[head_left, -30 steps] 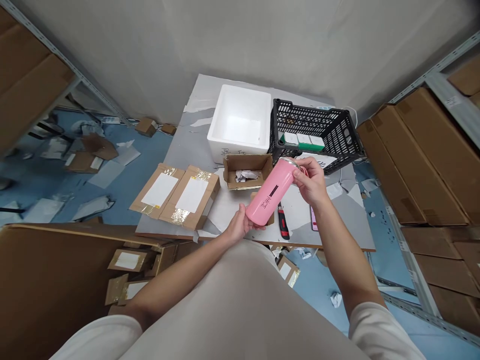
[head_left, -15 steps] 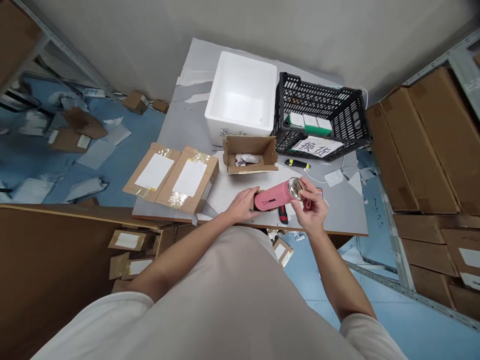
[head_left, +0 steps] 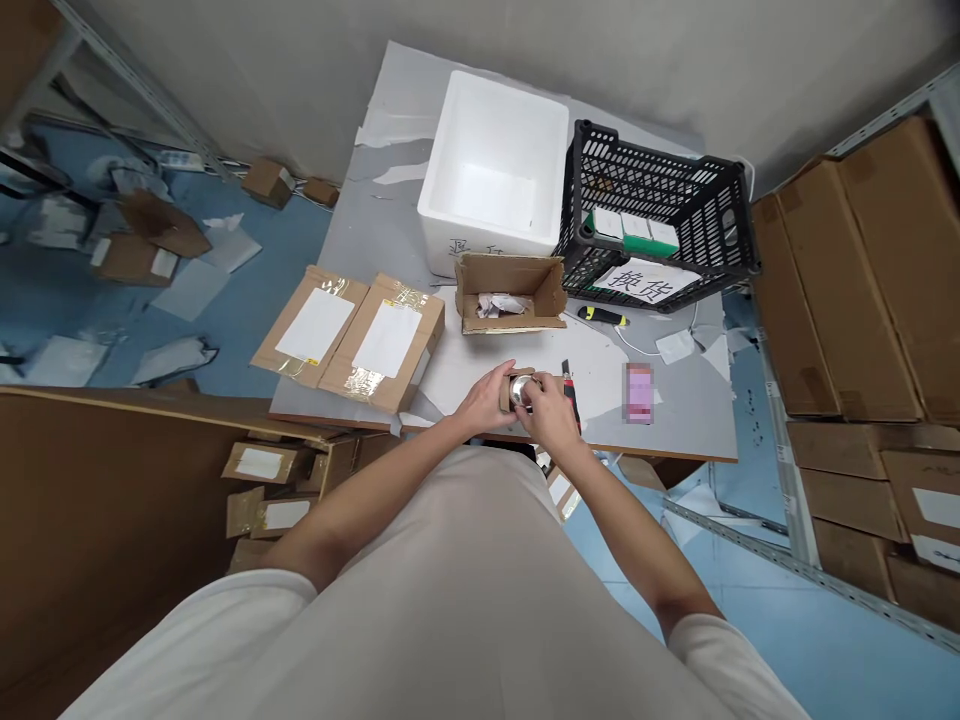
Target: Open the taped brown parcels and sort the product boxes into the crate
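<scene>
A pink thermos bottle [head_left: 519, 389] stands inside a small cardboard box [head_left: 506, 396] at the table's front edge, and just its shiny silver lid shows. Wrapped round the left side of that box is my left hand [head_left: 484, 402]. The fingers of my right hand [head_left: 552, 416] are closed on the lid from the right. Beside that hand lies a red and black utility knife [head_left: 571, 396], partly covered by the hand. Behind the hands sits an open cardboard box [head_left: 510, 320] with crumpled paper in it.
Two taped parcels [head_left: 386, 340] lie to the left. At the back stand a white foam box [head_left: 491, 215] and a black plastic crate [head_left: 660, 225] holding small boxes. A yellow and black cutter [head_left: 602, 316] and a blurred pink item [head_left: 640, 393] lie on the right.
My right hand has moved left and down with the thermos bottle, which has gone from tilted with its pink body showing to sunk in the small box. The pink item on the right is now uncovered.
</scene>
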`<state>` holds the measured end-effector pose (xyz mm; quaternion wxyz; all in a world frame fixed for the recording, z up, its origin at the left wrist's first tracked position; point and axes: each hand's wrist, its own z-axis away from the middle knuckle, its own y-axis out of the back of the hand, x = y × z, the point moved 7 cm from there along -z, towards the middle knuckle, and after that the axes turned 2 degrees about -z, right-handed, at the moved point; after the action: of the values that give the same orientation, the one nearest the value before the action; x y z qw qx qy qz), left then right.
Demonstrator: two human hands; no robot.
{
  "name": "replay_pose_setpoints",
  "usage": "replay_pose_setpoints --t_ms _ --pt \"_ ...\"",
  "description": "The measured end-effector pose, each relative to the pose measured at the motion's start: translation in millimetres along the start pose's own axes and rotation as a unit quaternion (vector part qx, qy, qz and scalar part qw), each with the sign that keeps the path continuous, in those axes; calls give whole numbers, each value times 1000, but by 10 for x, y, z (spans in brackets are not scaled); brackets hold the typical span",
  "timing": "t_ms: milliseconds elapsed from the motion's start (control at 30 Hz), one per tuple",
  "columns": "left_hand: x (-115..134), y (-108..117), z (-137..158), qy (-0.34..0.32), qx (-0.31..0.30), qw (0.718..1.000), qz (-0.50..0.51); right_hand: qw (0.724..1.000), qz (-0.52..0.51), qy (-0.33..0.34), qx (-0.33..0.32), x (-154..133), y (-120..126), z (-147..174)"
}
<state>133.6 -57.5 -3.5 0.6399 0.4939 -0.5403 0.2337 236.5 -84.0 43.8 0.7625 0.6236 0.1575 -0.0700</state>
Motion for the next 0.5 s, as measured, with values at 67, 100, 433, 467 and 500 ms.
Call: replay_pose_setpoints --t_ms 67,100,433,467,500 --pt "-21 21 -3 9 7 1000 25 1000 12 7 -26 -28 -6 -24" --pt "-34 24 -5 13 8 999 39 999 15 13 -34 -29 -17 -27" --pt "-57 6 125 -1 54 998 16 967 -160 54 188 303 94 303" --pt "-44 -6 138 -4 51 999 15 953 -196 5 231 414 111 355" --pt "-35 -15 149 -5 51 999 17 937 -236 -40 254 508 97 397"
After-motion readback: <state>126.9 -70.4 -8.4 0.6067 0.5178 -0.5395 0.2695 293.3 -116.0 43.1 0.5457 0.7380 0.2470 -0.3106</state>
